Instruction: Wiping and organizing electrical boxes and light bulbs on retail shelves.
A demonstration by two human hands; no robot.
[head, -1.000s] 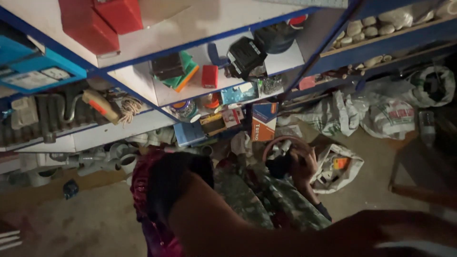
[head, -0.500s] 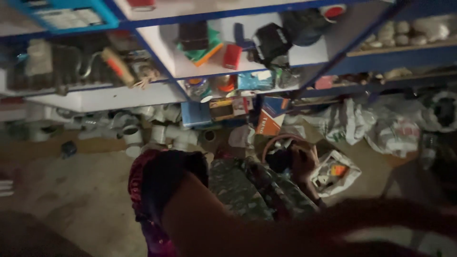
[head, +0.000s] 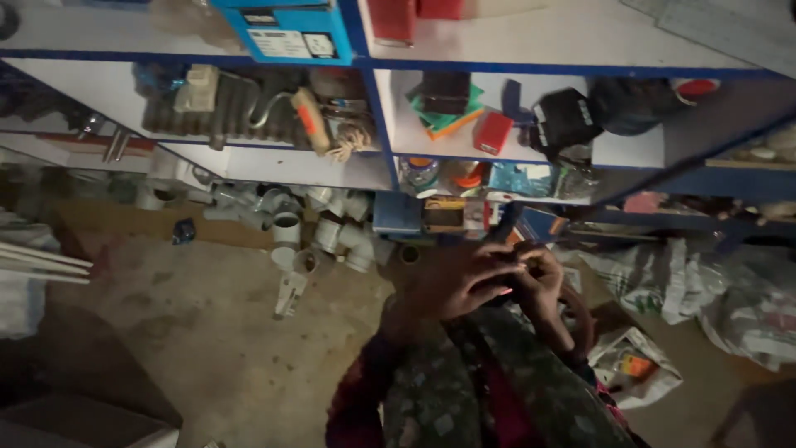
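Head cam, looking down & fwd in a dim storeroom. Both hands meet just right of centre, at about 4 o'clock from the frame's middle. The left hand (head: 452, 282) curls its fingers over toward the right hand (head: 543, 286), which is also curled; together they pinch or wrap something small & dark between them. Too dark to tell what it is, or which hand truly grips it. A dark reddish ring-shaped thing (head: 580, 311), maybe a hoop or coil, shows at 4 o'clock of the right hand, touching or just behind the wrist; cannot tell which. A patterned green-grey cloth w/ pink trim (head: 497, 390) hangs below the hands at 6 o'clock.

To handle this well, I judge: keep the work close in both hands, fingertips tight, & turn toward more light, since small parts are easy to drop on the dusty concrete floor (head: 207, 332).

Around: blue-edged white metal shelving (head: 381, 124) spans 10 to 2 o'clock, crowded w/ a small red box (head: 493, 133), a green & orange flat pack (head: 444, 120), & a black bulky device (head: 568, 120). Grey plastic pipe fittings (head: 319, 228) pile at 11 o'clock of the hands. Crumpled white plastic sacks (head: 705, 290) lie at 3 o'clock. The shelf edge & fittings crowd the reach fwd.
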